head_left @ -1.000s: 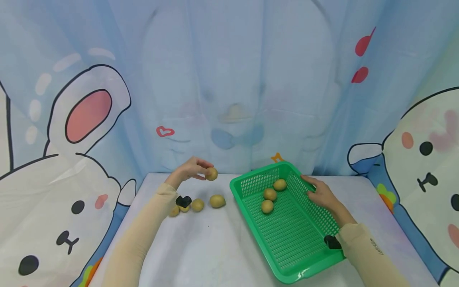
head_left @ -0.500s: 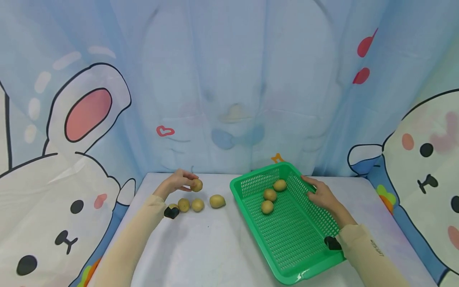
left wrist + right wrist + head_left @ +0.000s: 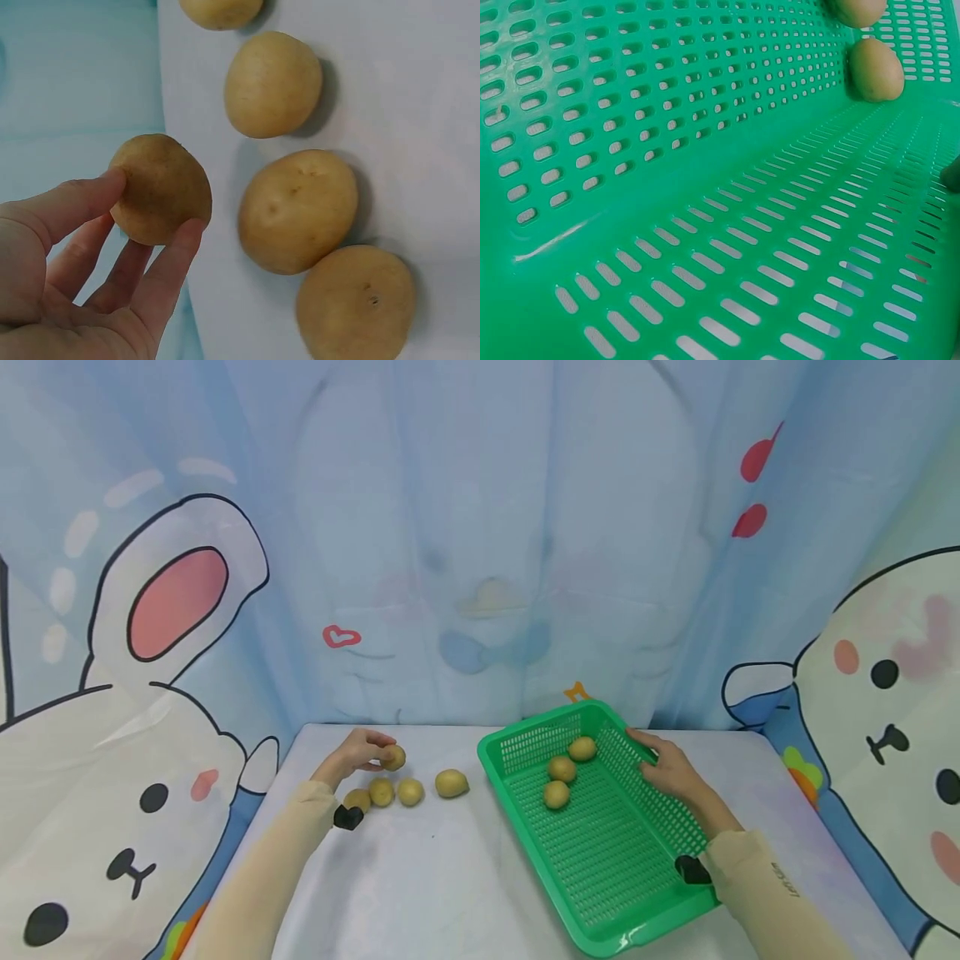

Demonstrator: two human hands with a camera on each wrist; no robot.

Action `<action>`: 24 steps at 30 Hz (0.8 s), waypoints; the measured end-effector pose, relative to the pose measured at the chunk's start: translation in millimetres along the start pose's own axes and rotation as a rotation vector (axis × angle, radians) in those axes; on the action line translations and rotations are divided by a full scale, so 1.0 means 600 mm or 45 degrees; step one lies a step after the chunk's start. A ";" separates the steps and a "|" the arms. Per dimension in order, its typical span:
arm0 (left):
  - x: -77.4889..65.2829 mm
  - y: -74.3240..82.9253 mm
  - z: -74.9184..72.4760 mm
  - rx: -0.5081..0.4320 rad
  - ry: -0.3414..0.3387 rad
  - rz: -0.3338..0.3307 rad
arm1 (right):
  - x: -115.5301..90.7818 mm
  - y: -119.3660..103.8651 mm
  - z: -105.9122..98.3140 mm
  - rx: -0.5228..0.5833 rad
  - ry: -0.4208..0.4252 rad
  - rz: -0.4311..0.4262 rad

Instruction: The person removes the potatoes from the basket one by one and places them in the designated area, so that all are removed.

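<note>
Left hand (image 3: pixel 356 755): potato (image 3: pixel 161 191) pinched in fingertips, just beyond loose potatoes (image 3: pixel 410 792) on white tabletop (image 3: pixel 420 885). Right hand (image 3: pixel 669 770): grips green plastic basket (image 3: pixel 628 937) by rim; three potatoes (image 3: pixel 562 768) inside.

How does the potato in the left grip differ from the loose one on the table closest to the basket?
The held potato is pinched in the left grip; the loose potato lies untouched on the table.
The held potato looks rounder; the loose potato is longer, with a tapered end.
Both are yellowish and outside the green basket.
</note>
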State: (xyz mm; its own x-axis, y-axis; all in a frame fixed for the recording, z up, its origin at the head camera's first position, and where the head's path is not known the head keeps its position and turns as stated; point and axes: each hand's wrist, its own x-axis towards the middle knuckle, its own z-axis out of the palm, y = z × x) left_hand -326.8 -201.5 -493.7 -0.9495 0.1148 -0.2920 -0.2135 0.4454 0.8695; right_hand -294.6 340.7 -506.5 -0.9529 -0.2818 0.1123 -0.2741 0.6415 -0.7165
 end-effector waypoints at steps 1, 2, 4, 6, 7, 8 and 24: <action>0.001 -0.004 0.001 -0.004 0.014 -0.011 | 0.000 -0.001 0.000 -0.003 0.002 0.002; 0.002 -0.008 0.002 -0.006 0.022 -0.019 | -0.001 -0.001 0.000 0.000 0.002 0.005; 0.003 -0.016 0.005 -0.009 0.030 -0.033 | -0.001 -0.002 0.001 0.007 0.003 0.000; 0.003 -0.022 0.008 -0.008 0.041 -0.045 | -0.001 -0.001 0.001 0.009 0.008 -0.007; 0.003 -0.023 0.009 0.005 0.047 -0.042 | -0.002 -0.001 0.001 0.011 0.005 -0.007; 0.002 -0.025 0.010 0.018 0.055 -0.037 | -0.002 -0.001 0.001 0.015 0.001 -0.010; 0.017 -0.023 0.029 0.261 0.129 -0.082 | 0.001 0.006 -0.001 0.017 0.008 -0.015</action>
State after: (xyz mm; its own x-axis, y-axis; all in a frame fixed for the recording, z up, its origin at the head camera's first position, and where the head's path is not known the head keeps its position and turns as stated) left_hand -329.4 -191.0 -515.8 -0.9558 -0.0049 -0.2941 -0.2333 0.6213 0.7480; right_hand -296.1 343.3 -508.7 -0.9505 -0.2845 0.1250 -0.2834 0.6286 -0.7243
